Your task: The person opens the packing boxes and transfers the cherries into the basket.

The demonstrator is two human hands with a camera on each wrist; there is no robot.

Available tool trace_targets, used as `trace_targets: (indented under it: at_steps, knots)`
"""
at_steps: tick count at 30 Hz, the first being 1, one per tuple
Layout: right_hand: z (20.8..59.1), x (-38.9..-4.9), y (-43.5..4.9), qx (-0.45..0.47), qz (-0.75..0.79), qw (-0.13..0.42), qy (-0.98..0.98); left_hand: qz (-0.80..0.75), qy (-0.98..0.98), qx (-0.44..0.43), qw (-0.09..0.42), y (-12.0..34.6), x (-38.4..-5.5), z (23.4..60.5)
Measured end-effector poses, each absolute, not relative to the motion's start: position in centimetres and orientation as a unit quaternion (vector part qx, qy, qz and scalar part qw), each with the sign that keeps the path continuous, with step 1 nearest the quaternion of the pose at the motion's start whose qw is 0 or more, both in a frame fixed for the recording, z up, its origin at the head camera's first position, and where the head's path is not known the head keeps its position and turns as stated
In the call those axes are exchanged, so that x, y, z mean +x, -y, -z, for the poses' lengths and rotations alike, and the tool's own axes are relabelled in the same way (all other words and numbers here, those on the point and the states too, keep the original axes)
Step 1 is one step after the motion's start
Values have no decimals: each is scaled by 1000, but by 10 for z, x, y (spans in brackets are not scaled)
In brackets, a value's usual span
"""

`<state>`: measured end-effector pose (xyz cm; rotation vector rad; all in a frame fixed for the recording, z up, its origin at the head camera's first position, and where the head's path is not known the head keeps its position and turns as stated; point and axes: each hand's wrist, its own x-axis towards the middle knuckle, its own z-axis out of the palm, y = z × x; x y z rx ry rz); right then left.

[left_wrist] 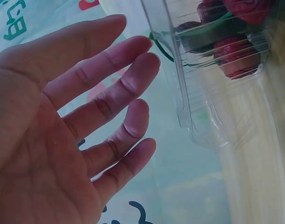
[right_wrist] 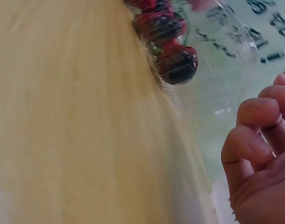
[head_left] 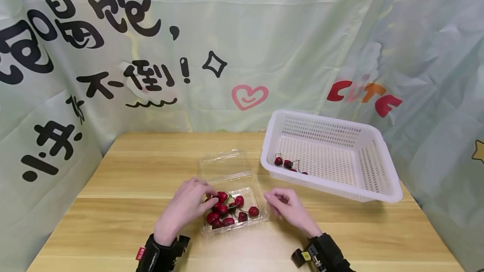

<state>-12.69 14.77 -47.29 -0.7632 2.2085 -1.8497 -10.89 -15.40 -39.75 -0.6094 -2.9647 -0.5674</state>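
Red cherries (head_left: 223, 209) with green stems lie in a clear plastic clamshell box (head_left: 257, 221) on the table, its lid (head_left: 224, 166) folded back. My left hand (head_left: 185, 205) reaches over the box's left side, fingertips at the cherries. Its fingers are loosely extended in the left wrist view, with a green stem (left_wrist: 163, 49) close to the fingertips and nothing visibly gripped. Just right of the box, my right hand (head_left: 289, 208) hovers with loosely curled fingers. No held thing shows in it, though its thumb tip is hidden in the right wrist view.
A white perforated plastic basket (head_left: 321, 182) stands at the back right, a few dark cherries (head_left: 288, 164) in its left corner. Behind the wooden table (head_left: 151, 158) hangs a pale printed cloth (head_left: 211, 20). Black straps with cameras sit on both wrists.
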Motion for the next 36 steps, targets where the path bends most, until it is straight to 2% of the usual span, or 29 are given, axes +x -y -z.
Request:
trace_targets:
  at_steps: [6, 13, 18, 21, 29, 36]
  knots:
    - [489, -134, -156, -203, 708, 127, -665, 186, 962, -198, 32, 155, -110, 401]
    - [495, -138, -165, -223, 771, 163, -574, 175, 963, -203, 22, 159, -109, 402]
    - [496, -139, -166, -218, 776, 158, -571, 178, 960, -215, 29, 161, -109, 403]
    - [497, -139, -167, -206, 776, 153, -577, 194, 955, -225, 15, 161, -109, 402]
    - [499, -140, -167, -176, 775, 158, -586, 197, 932, -303, -3, 159, -113, 402]
    - [498, -141, -167, -160, 761, 157, -608, 219, 934, -282, -12, 164, -113, 403]
